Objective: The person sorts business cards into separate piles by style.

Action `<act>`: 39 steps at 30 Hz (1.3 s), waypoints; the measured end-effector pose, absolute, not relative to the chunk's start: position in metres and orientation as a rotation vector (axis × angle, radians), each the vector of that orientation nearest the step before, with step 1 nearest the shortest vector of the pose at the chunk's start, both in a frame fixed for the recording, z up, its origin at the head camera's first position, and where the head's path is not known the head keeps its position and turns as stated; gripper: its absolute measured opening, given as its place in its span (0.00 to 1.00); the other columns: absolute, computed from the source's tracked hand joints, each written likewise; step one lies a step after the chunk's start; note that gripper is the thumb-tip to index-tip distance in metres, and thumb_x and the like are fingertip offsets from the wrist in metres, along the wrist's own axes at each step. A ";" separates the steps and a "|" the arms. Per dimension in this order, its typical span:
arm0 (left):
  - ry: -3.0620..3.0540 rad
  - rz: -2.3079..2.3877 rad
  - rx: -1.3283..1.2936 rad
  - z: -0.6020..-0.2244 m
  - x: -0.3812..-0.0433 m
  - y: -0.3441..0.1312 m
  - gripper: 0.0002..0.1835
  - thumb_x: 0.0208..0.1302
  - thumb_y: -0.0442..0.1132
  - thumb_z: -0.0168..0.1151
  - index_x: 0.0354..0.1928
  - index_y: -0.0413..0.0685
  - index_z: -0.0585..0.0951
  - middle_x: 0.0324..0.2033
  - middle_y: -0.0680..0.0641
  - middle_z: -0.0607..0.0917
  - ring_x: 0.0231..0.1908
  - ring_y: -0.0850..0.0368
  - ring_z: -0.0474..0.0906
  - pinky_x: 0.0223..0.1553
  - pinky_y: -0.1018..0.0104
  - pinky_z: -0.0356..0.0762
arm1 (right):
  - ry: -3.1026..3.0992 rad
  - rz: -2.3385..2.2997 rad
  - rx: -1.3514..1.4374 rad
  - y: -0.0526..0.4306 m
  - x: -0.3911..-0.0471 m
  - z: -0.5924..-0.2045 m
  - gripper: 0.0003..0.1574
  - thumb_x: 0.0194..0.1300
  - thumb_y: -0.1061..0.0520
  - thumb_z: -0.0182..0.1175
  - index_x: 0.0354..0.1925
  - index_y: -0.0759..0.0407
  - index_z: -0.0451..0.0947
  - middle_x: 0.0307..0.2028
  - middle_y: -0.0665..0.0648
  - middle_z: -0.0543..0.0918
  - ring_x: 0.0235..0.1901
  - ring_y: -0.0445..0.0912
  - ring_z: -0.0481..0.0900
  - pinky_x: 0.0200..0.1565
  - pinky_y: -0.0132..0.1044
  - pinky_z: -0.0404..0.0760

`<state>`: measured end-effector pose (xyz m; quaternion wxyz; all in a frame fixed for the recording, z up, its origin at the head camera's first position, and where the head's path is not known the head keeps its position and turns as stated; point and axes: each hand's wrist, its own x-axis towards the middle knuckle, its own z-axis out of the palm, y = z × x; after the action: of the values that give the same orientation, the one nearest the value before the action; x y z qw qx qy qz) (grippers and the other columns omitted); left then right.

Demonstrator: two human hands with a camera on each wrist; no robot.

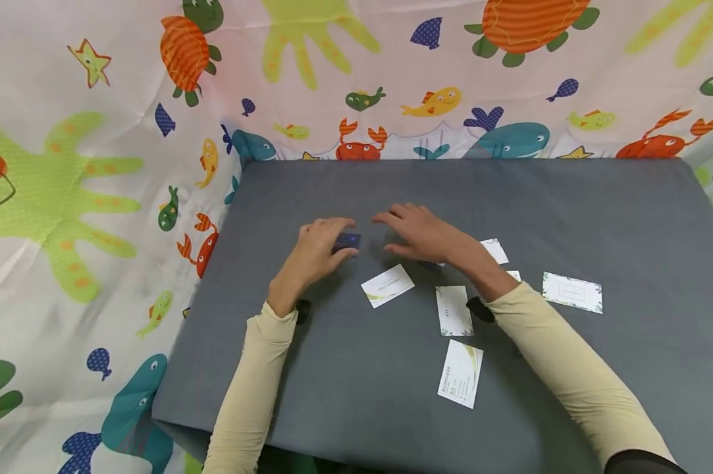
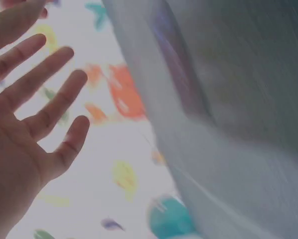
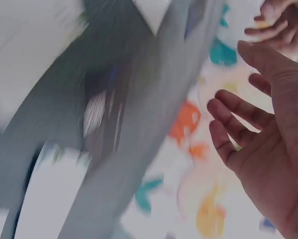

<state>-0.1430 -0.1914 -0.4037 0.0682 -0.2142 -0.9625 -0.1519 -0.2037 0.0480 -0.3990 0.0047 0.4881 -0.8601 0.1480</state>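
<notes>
My left hand (image 1: 317, 249) hovers over the left part of the grey table, fingers spread in the left wrist view. A dark blue card (image 1: 348, 241) lies on the cloth below it, partly covered by the hand in the head view; the left wrist view shows this card (image 2: 179, 64) blurred and apart from the fingers. To the right, my right hand (image 1: 421, 234) is raised with loosely bent fingers and nothing in them. Beneath it lies another dark card (image 3: 106, 112), blurred in the right wrist view and mostly hidden by the hand in the head view.
White printed cards lie scattered on the grey table (image 1: 344, 368): one between the hands (image 1: 388, 286), two nearer the front, a card (image 1: 453, 311) and a card (image 1: 460, 374), and one farther right (image 1: 572, 292). The right forearm partly covers others. A sea-animal curtain (image 1: 309, 118) hangs behind.
</notes>
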 end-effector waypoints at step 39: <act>-3.127 -0.344 -0.380 -0.447 -0.158 -0.009 0.36 0.44 0.51 0.70 0.49 0.44 0.62 0.34 0.41 0.74 0.30 0.44 0.73 0.27 0.51 0.71 | -2.936 0.313 1.743 0.141 -0.247 -0.422 0.59 0.37 0.76 0.69 0.64 0.46 0.59 0.57 0.50 0.73 0.36 0.48 0.77 0.43 0.47 0.74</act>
<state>-0.1582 -0.0094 -0.4467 -0.0135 -0.1199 -0.9867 -0.1087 -0.2466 0.1414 -0.4217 -0.1431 0.5030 -0.8476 0.0902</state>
